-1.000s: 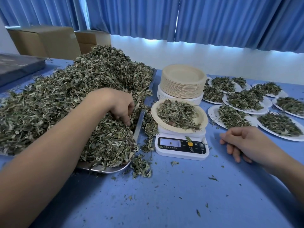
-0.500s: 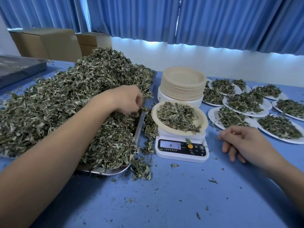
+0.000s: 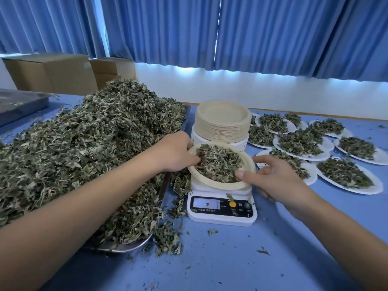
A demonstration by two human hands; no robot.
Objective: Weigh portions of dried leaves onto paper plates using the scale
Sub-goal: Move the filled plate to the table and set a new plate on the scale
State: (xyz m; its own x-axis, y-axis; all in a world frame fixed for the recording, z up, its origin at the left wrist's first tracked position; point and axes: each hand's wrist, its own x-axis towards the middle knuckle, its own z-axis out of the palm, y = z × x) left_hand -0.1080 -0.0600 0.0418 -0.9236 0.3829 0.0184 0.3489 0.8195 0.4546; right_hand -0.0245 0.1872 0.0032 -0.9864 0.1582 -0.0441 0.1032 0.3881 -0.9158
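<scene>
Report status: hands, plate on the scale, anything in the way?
Left hand curled into dried leaves at left rim of paper plate, grip unclear. Right hand pinches right rim. Plate heaped, on digital scale. Leaf scrap on its panel.

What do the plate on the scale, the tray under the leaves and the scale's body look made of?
The plate: matte beige, thin moulded rim, probably pressed paper or pulp. The tray: grey with dull sheen at its rounded corner, likely stainless steel. The scale: smooth white shell with a glossy black panel, probably plastic.
</scene>
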